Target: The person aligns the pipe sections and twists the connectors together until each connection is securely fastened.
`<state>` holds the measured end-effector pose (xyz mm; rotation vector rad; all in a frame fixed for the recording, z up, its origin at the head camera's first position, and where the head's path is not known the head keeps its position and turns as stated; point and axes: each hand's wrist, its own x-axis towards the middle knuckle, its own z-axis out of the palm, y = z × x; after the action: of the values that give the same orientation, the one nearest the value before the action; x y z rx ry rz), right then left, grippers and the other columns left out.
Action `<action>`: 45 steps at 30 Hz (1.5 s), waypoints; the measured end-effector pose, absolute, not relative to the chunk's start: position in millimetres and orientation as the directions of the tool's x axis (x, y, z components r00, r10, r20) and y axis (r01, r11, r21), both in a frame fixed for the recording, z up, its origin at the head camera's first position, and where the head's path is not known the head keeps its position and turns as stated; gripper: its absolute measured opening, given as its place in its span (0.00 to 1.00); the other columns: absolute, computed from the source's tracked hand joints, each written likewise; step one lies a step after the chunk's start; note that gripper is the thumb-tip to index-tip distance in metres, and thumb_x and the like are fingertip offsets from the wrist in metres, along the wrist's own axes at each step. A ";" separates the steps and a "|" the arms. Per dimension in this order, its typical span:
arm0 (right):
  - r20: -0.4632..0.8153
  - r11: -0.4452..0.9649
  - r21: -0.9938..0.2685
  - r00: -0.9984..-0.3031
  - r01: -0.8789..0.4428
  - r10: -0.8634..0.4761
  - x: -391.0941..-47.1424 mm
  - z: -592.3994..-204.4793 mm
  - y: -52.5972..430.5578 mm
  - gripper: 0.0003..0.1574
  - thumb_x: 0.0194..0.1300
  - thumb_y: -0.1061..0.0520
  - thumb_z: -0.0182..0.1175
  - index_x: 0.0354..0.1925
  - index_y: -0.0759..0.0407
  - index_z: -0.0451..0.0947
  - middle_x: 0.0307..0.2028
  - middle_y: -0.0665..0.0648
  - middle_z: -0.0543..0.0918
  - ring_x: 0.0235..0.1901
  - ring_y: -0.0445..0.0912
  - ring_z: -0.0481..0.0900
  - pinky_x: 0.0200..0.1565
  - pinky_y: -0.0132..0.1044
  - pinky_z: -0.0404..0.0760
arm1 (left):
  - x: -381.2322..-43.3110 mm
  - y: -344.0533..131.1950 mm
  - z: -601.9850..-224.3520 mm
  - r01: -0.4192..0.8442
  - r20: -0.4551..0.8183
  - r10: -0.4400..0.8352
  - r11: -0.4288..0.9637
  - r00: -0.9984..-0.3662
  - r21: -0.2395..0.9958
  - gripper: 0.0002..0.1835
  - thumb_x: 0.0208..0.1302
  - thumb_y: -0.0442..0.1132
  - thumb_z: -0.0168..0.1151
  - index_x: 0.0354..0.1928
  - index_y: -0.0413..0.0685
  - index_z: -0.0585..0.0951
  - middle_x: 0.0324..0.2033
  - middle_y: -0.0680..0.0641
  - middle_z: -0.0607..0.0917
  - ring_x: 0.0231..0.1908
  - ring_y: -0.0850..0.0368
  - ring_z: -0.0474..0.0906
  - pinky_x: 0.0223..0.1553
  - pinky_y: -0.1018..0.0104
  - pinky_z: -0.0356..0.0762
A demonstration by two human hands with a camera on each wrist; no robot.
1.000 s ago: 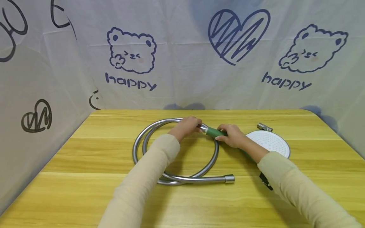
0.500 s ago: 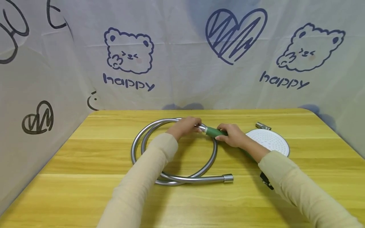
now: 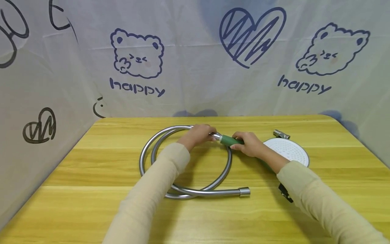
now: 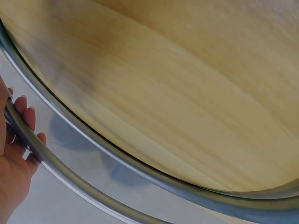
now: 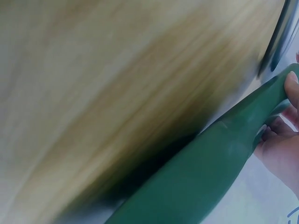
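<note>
My left hand (image 3: pixel 199 134) grips the end of a silver shower hose (image 3: pixel 143 152), right at the handle end of a green shower head (image 3: pixel 228 141). In the left wrist view its fingers curl round the grey hose (image 4: pixel 60 168). My right hand (image 3: pixel 248 145) holds the green handle, thumb and fingers wrapped about it; the right wrist view shows the handle (image 5: pixel 205 149) widening toward the head. The white spray face (image 3: pixel 287 151) points up, partly behind the right forearm. Coiled loops of the hose lie on the table, its free metal end (image 3: pixel 244 191) toward the front.
A small chrome connector (image 3: pixel 281 134) lies just behind the spray face. A black piece (image 3: pixel 285 193) shows partly from under the right sleeve. The wooden table (image 3: pixel 91 210) ends at a white cloth backdrop (image 3: pixel 195 74) with drawings.
Both hands stay on the hose end and handle with barely any movement; the left fingers shift slightly at the joint. The whole view has drifted a little.
</note>
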<state>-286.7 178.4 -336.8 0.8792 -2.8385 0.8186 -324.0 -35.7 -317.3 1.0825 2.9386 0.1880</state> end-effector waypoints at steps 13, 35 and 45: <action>0.204 0.702 -0.471 -0.840 -0.535 -0.503 -286.9 -333.7 176.9 0.15 0.59 0.60 0.63 0.42 0.69 0.76 0.37 0.69 0.83 0.35 0.56 0.80 0.38 0.47 0.77 | -320.2 -33.2 -313.8 0.599 0.014 0.601 0.795 -0.799 0.100 0.14 0.60 0.45 0.61 0.46 0.49 0.78 0.42 0.48 0.83 0.44 0.52 0.78 0.46 0.54 0.73; 0.187 0.710 -0.470 -0.845 -0.524 -0.500 -287.2 -336.7 179.7 0.14 0.60 0.60 0.62 0.42 0.68 0.76 0.37 0.68 0.82 0.35 0.55 0.79 0.38 0.47 0.76 | -320.7 -31.8 -313.0 0.571 -0.061 0.577 0.816 -0.815 0.095 0.14 0.65 0.49 0.54 0.45 0.47 0.78 0.41 0.48 0.81 0.42 0.53 0.76 0.46 0.56 0.70; 0.185 0.699 -0.476 -0.837 -0.534 -0.515 -287.1 -335.2 182.0 0.15 0.60 0.60 0.61 0.43 0.68 0.75 0.37 0.68 0.82 0.35 0.55 0.79 0.37 0.46 0.76 | -323.3 -34.4 -314.8 0.612 -0.011 0.616 0.784 -0.787 0.107 0.13 0.63 0.48 0.57 0.43 0.48 0.80 0.39 0.48 0.82 0.40 0.54 0.77 0.44 0.56 0.71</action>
<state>-287.1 182.0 -335.2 0.8838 -2.8607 0.8191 -323.3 -34.4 -314.8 1.0074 2.9236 0.1519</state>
